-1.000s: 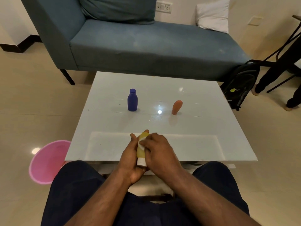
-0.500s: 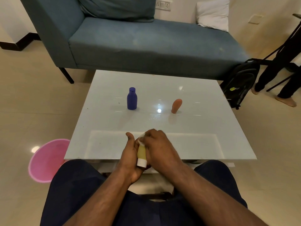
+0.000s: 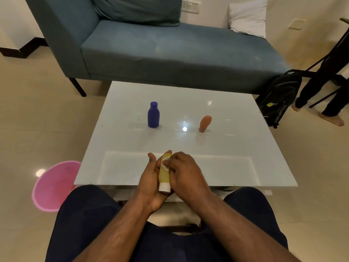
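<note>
A long blue-grey sofa (image 3: 170, 50) fills the far side of the room, a white pillow (image 3: 247, 16) propped at its right end. In front of it stands a glossy white desk (image 3: 226, 148). A black backpack (image 3: 279, 99) leans by the desk's far right corner; it carries a round yellow mark with a few letters beside it, too small to read. A pink tub (image 3: 54, 186) sits on the floor off the desk's near left corner.

The seated person's left hand (image 3: 151, 182) is wrapped round a yellow tube (image 3: 164, 176), fingers gripping its body from underneath with the thumb up alongside. The right hand (image 3: 186, 174) is closed over the tube's far end, its fingers (image 3: 174, 158) curled down onto a small white patch (image 3: 166, 162) there; whether that is a pad or a label I cannot tell. The tube is held just above the desk's near edge, its white cap pointing back at the person's lap.

Farther out on the desk a dark blue bottle (image 3: 153, 115) stands upright to the left, and well apart to its right an orange tube (image 3: 204, 123) stands on its cap, leaning right. None of the three shows any print I can read.
</note>
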Motion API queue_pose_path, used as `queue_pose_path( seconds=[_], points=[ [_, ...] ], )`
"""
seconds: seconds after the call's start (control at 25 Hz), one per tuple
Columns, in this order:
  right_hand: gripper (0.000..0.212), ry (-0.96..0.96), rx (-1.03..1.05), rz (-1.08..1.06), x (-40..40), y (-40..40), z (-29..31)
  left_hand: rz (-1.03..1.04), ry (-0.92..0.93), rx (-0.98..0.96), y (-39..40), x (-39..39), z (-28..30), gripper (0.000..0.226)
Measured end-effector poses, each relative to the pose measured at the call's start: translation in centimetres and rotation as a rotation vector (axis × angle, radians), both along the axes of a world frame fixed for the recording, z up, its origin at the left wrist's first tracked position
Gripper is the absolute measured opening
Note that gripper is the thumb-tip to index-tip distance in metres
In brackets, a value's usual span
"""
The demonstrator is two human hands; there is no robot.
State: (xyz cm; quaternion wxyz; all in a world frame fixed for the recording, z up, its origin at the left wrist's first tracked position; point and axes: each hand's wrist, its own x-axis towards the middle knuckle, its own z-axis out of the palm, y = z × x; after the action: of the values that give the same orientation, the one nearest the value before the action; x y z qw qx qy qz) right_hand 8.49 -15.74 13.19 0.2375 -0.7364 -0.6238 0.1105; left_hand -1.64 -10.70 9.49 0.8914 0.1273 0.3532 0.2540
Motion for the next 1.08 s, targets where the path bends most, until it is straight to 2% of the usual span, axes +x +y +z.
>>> queue_pose_path(
  seconds=[0.08, 0.2, 0.32, 0.4, 0.52, 0.72, 0.92, 1.08],
  points=[
    [0.028, -0.013, -0.009, -0.027, -0.4, 0.4, 0.2, 0.009, -0.008, -0.011, -0.1, 0.0, 0.0, 0.062],
    [0.028, -0.079, 0.013, 0.09, -2.4, -1.5, 0.5, 0.012, 0.015, 0.0, 0.2, -0.3, -0.3, 0.056],
    [0.026, 0.01, 0.034, 0.113, -1.7, -2.5, 0.2, 0.043, 0.021, -0.017, 0.2, -0.1, -0.5, 0.044],
    [0.026, 0.062, 0.044, 0.049, -0.7, -1.7, -0.2, 0.039, -0.005, -0.028, 0.1, 0.0, -0.2, 0.041],
    [0.026, 0.119, 0.029, -0.049, -0.5, -1.1, -0.1, 0.052, -0.014, -0.055, -0.1, 0.0, 0.1, 0.042],
    [0.029, 0.172, 0.034, 0.024, -1.8, -2.8, 0.2, 0.107, -0.056, -0.096, 0.7, -0.1, -0.3, 0.046],
    [0.023, 0.256, 0.044, -0.133, 0.3, -0.2, 0.0, 0.031, -0.038, -0.1, 0.3, -0.1, 0.0, 0.047],
    [0.024, 0.34, 0.041, -0.127, -1.8, -1.9, 0.2, 0.113, -0.082, -0.121, 0.8, -0.2, -0.1, 0.05]
  ],
)
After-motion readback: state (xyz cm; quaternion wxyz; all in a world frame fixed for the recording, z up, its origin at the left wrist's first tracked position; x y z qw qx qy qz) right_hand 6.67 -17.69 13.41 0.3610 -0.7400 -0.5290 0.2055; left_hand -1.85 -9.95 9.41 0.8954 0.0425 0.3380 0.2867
